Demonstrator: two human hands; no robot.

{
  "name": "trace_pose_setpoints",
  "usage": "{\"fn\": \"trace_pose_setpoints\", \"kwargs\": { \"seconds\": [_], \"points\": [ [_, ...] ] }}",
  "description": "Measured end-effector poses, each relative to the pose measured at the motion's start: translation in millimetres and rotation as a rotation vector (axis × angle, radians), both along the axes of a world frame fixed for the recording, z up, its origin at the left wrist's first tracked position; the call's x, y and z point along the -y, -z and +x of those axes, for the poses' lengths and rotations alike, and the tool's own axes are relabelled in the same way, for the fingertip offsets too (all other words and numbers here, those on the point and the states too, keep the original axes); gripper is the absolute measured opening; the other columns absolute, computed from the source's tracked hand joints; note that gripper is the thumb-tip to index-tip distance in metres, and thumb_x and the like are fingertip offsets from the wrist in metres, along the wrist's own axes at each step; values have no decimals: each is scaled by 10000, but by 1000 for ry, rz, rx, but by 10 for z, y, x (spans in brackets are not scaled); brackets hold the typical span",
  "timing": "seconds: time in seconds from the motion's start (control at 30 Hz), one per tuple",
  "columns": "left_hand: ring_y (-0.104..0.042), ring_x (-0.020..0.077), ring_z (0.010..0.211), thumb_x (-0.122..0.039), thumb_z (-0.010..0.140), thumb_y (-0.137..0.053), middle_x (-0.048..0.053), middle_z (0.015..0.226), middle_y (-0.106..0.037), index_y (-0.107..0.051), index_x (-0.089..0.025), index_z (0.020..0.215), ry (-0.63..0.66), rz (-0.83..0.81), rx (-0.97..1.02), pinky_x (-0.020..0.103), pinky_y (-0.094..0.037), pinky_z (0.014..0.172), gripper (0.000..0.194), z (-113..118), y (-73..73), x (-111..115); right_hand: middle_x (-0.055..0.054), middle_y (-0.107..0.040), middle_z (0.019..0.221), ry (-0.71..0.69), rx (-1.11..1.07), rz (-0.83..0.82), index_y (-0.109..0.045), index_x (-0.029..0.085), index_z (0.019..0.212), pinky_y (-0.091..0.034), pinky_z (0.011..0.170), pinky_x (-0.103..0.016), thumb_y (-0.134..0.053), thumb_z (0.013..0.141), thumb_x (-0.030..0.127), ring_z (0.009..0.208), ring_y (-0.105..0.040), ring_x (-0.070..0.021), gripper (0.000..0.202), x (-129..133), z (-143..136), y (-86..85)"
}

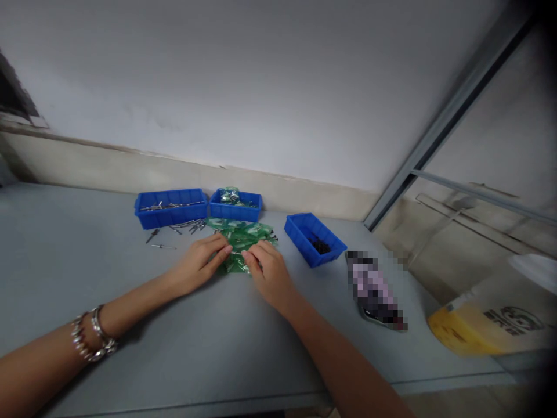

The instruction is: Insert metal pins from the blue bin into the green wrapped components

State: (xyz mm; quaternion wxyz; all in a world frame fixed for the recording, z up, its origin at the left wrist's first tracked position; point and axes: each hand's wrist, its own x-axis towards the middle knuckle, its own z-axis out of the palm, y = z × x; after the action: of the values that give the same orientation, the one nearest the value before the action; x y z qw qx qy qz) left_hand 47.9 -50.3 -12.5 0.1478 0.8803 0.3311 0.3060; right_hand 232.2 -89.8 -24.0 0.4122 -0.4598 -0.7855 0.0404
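My left hand (pixel 202 264) and my right hand (pixel 270 273) face each other over a pile of green plastic pieces (pixel 243 232). A thin silvery metal piece (pixel 236 252) spans the small gap between them, pinched at each end by thumb and fingers. Small dark screws stick out at the pile's right side. Left of the pile, several metal rivets (pixel 194 225) lie loose on the table. The lower fingers of both hands are partly hidden.
Blue bins stand by the wall, one with metal rivets (pixel 172 218), one with green pieces (pixel 237 213). A third bin (pixel 311 247) holds dark screws. Right of it lie a pixelated object (pixel 376 293) and a cup with yellow liquid (pixel 491 313). A metal post (pixel 435 136) rises behind.
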Motion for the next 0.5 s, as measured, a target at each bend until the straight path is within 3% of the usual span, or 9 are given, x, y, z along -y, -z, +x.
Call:
{"fn": "trace_pose_setpoints", "kwargs": {
  "seconds": [0.33,0.5],
  "points": [
    [-494,158,705,-396,964,-330,24,738,-518,-503,-169,718,-35,18,48,276,-408,674,377,-8,-25,14,-21,-545,764,-103,160,-93,-543,187,720,-391,781,-279,-479,935,250,813,-498,-153,233,36,7,30],
    [-494,152,689,-382,966,-333,20,724,-512,-504,-164,716,-26,21,27,274,-407,667,374,-15,-10,7,-12,-520,721,-92,92,-111,-505,191,670,-381,730,-267,-470,934,226,769,-487,-143,268,16,21,9]
  ]
}}
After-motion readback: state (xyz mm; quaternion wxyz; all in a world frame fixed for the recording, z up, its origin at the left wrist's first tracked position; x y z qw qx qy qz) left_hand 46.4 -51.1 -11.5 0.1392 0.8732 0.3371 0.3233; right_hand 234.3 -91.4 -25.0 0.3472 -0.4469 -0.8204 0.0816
